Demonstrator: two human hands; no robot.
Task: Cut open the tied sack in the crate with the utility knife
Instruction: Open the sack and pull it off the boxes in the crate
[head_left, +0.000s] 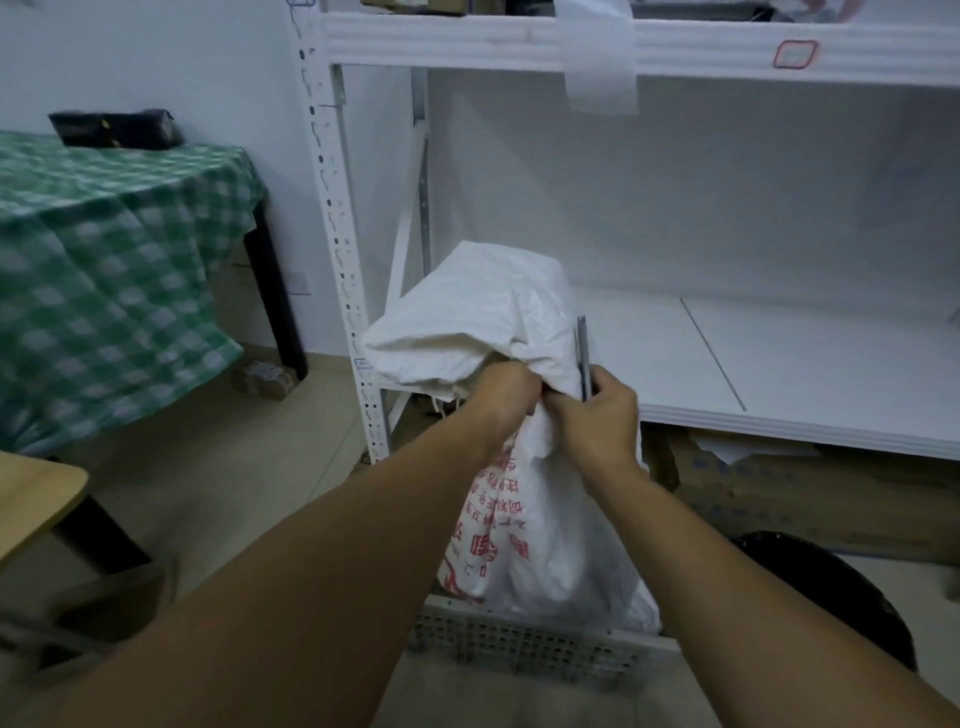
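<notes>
The sack stands in the crate on the floor, by the shelf's front edge. The left hand clenches its fingers on the bunched neck, seemingly to tauten it. The right hand wraps its fingers round the upright utility knife.

A white sack with red print stands upright in a pale perforated crate on the floor, at the front edge of the lowest shelf of a white rack. The left hand grips the bunched fabric at the sack's neck, and the loose top flops over above it. Just beside it, the right hand holds a slim utility knife pointing upward along the fabric. At far left, a green checked cloth covers a tabletop, with a black case near its back edge
</notes>
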